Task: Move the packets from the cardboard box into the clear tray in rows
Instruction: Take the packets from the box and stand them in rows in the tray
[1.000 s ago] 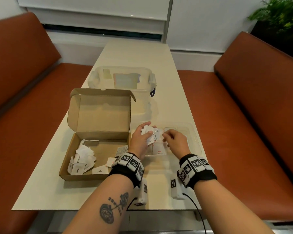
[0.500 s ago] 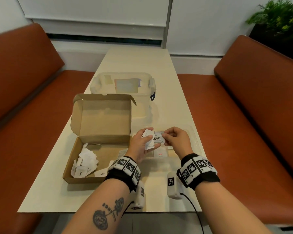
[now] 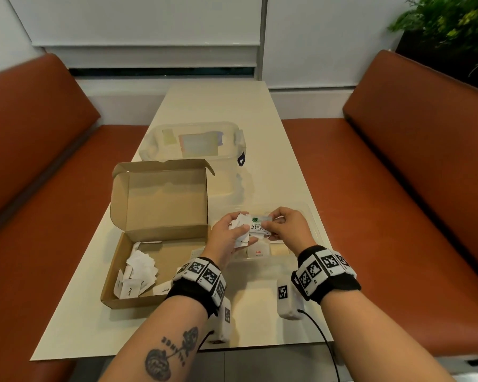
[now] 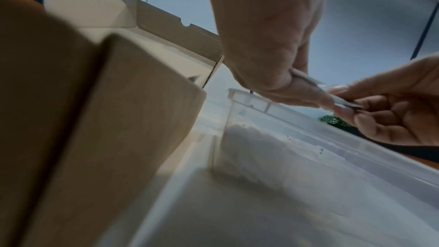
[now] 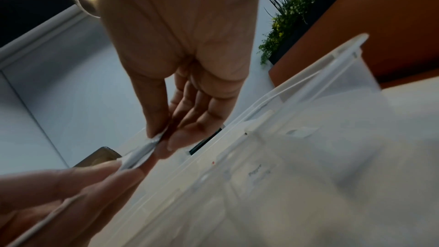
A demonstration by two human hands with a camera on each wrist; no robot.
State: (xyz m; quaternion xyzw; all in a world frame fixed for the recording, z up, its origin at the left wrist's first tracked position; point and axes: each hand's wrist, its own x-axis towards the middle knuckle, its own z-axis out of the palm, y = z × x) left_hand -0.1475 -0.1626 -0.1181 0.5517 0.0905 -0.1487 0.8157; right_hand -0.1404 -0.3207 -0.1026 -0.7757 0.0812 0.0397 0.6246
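A long cream surface (image 3: 260, 111) runs between two rust-coloured benches (image 3: 414, 172), a potted plant (image 3: 450, 26) at the far right corner. On it sit three containers: an open cardboard box (image 3: 149, 271), a clear tray (image 3: 312, 224) just right of it, and a lidded clear tub (image 3: 193, 144) behind. The left hand (image 3: 226, 235) grips a small fan of white packets (image 3: 239, 223), the number too bunched to count. The right hand (image 3: 284, 227) pinches one Stevia packet (image 3: 258, 226) between thumb and fingertips, drawing it from that bunch above the tray. The job looks barely under way: about two packets (image 3: 258, 250) lie at the tray's near edge, not yet a full row. Roughly ten more packets (image 3: 138, 274) remain heaped in the box's left corner, with a couple loose along its near wall.
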